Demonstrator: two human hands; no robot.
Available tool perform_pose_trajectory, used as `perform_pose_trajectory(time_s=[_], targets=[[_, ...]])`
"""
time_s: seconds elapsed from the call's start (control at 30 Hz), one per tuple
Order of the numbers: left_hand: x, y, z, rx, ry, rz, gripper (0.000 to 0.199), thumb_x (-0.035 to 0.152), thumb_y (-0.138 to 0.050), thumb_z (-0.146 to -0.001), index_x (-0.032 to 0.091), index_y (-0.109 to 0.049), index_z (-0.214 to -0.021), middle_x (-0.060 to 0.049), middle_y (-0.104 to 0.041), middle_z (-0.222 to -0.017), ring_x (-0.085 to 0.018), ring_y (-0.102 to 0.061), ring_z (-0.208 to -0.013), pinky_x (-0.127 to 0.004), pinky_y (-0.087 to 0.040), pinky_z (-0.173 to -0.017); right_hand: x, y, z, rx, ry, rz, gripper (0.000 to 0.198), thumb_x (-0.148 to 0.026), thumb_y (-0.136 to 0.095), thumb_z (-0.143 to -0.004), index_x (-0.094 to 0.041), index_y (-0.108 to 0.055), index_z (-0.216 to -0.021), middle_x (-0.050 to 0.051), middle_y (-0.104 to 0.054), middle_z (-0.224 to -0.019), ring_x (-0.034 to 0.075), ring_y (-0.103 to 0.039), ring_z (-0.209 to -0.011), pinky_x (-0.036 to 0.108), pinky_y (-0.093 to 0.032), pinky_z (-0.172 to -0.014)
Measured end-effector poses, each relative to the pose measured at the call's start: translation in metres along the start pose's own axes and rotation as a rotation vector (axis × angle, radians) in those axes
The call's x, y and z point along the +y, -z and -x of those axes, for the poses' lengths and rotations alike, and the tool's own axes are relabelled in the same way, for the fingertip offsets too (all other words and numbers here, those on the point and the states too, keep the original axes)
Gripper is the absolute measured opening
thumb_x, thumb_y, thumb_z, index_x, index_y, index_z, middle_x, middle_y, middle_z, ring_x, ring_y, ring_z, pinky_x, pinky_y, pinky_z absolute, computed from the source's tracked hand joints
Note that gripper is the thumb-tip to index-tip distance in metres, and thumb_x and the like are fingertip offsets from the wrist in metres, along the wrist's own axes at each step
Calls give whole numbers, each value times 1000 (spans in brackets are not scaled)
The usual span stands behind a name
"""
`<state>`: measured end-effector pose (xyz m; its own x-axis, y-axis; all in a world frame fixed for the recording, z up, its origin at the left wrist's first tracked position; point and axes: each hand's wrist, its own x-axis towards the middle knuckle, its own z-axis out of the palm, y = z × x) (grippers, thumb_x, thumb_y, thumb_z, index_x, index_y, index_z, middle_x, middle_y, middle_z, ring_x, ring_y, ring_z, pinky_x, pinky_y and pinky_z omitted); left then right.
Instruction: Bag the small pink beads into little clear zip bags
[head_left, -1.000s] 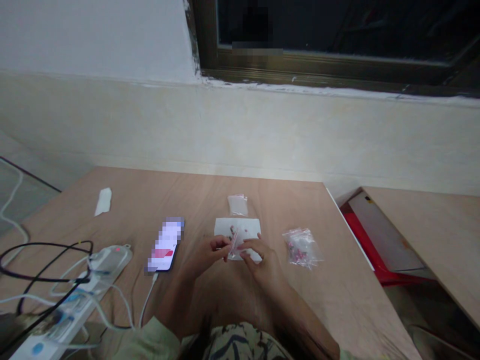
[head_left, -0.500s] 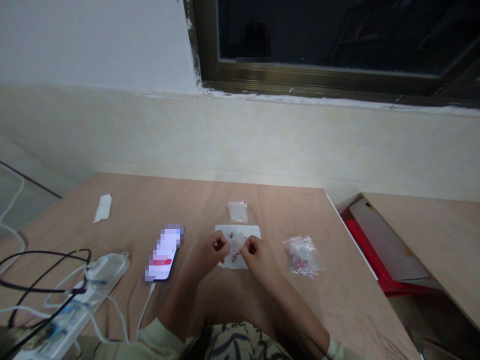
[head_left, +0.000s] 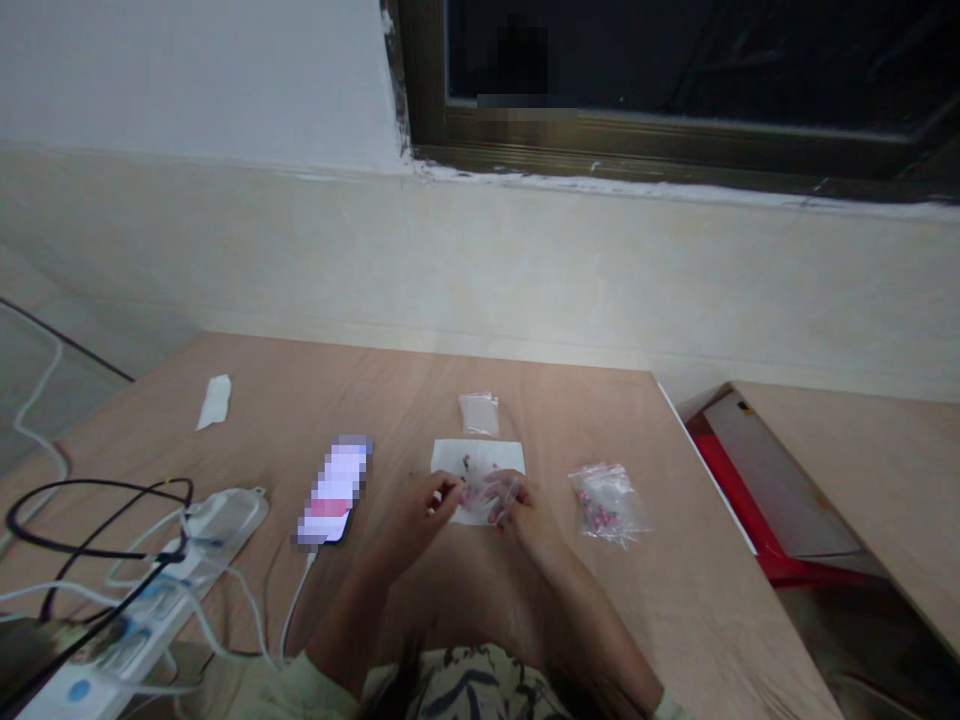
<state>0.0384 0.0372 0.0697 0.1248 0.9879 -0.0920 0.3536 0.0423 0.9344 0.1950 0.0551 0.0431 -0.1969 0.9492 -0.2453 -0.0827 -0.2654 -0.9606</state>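
A white sheet of paper (head_left: 444,455) lies on the table with several small pink and dark pieces (head_left: 467,460) on it. Over its left edge, my left hand (head_left: 426,505) is closed in a pinch. Something pinkish shows at those fingertips, too small to name. At the paper's right side my right hand (head_left: 523,510) grips a small clear plastic bag (head_left: 507,484), which partly covers its fingers. The bag's outline is faint, and I cannot tell whether anything is inside.
Behind the paper sits a stack of small clear bags (head_left: 478,413). A zip bag with pink pieces (head_left: 606,505) lies to the right. On the left are a phone (head_left: 334,492) on a charging cable, a power strip (head_left: 225,520) with tangled cables, and a white scrap (head_left: 215,402).
My right hand has turned, its fingers now lying behind the clear film. My left hand stays pinched at the paper's left side. The whole view has shifted slightly.
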Motion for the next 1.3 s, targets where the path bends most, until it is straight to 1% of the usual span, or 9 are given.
perform_pose_trajectory(time_s=[0.07, 0.1, 0.23, 0.37, 0.47, 0.6, 0.8, 1.03, 1.3], targets=[[-10, 7, -5, 75, 67, 85, 24, 36, -45, -73, 18, -53, -87, -2, -56, -77, -14, -52, -68, -23, -42, -58, -5, 4, -2, -67, -34, -65, 24, -38, -55, -62, -16, -53, -74, -1, -55, -60, 8, -46, -42, 18, -35, -34], [-15, 9, -7, 48, 92, 126, 26, 38, -47, -72, 18, -53, -87, -2, -56, -76, -14, -52, -68, -24, -43, -59, -7, 5, -4, -108, -52, -87, 24, -37, -56, -61, -16, -53, -73, -1, -55, -60, 8, -47, -42, 18, -35, -35], [-33, 10, -13, -174, 138, 300, 33, 46, -48, -71, 14, -53, -64, 0, -53, -60, -12, -51, -56, -25, -44, -55, -8, 2, -13, -231, -99, -157, 27, -39, -58, -60, -16, -52, -73, -3, -55, -57, 6, -45, -38, 17, -31, -33], [-51, 13, -13, -111, 170, 404, 32, 46, -55, -67, 14, -52, -66, 2, -51, -56, -10, -50, -50, -25, -44, -52, 9, -3, -25, -92, -109, -141, 36, -42, -63, -54, -19, -42, -73, -7, -53, -51, 7, -44, -33, 17, -31, -29], [-63, 20, -9, -23, 229, 369, 34, 48, -57, -63, 14, -52, -66, 3, -51, -56, -10, -49, -49, -24, -43, -51, 24, -4, -26, 36, -111, -128, 40, -50, -58, -56, -21, -37, -73, -7, -51, -51, 9, -47, -35, 18, -34, -30], [-71, 27, -4, 62, 277, 279, 32, 47, -57, -62, 15, -52, -65, 4, -51, -55, -11, -50, -51, -24, -42, -52, 36, -5, -22, 2, -87, -42, 35, -51, -54, -62, -19, -43, -72, -4, -52, -59, 10, -50, -46, 19, -38, -36], [-75, 31, -6, 61, 285, 250, 32, 47, -57, -62, 15, -53, -61, 2, -53, -54, -12, -50, -50, -24, -41, -51, 53, -7, -30, 32, 45, 250, 23, -38, -55, -64, -16, -52, -57, -3, -51, -50, 9, -44, -48, 21, -35, -48], [-77, 39, -15, 82, 325, 164, 30, 43, -58, -61, 13, -58, -64, 3, -53, -51, -12, -51, -48, -24, -41, -49, 58, -2, -43, 70, -23, 292, 18, -32, -56, -58, -15, -55, -53, -4, -46, -46, 9, -39, -46, 21, -29, -48], [-82, 32, -21, 117, 286, 302, 29, 40, -61, -59, 14, -52, -70, 4, -54, -49, -11, -52, -43, -24, -43, -44, 64, -1, -45, 84, -66, 302, 20, -34, -52, -61, -15, -54, -57, -4, -43, -46, 9, -36, -45, 21, -27, -46]])
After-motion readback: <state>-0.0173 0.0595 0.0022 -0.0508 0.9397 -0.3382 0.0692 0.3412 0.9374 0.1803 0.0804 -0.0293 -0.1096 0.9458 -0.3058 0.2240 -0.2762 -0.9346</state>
